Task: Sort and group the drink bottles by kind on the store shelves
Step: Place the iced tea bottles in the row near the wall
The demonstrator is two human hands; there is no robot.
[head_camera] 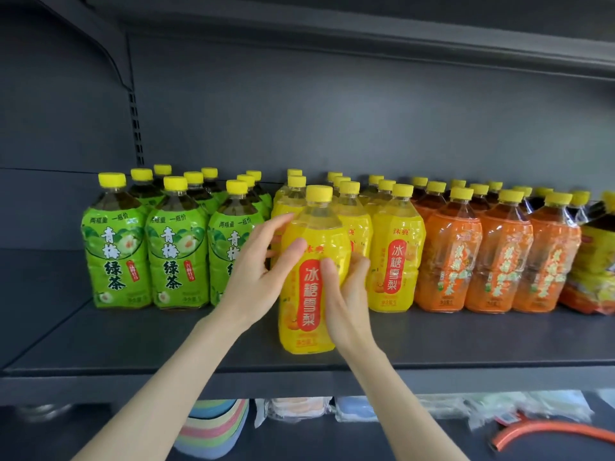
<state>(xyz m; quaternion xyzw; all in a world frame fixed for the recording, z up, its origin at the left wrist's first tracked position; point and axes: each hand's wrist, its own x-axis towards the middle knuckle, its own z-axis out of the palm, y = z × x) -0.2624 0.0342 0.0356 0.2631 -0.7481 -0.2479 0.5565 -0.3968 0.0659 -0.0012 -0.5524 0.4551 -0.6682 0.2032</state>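
A yellow pear-drink bottle with a red label and a yellow cap stands near the front of the dark shelf, ahead of the other yellow bottles. My left hand grips its left side, thumb on the front and fingers reaching behind. From the right, my right hand holds it with the thumb on the label. Green plum-tea bottles stand in rows at the left. Orange tea bottles stand in rows at the right.
A yellow and red bottle or pack sits at the far right edge, beside the orange group. Bare shelf lies left of the green bottles. The lower shelf holds stacked pastel bowls, wrapped packs and an orange curved tool.
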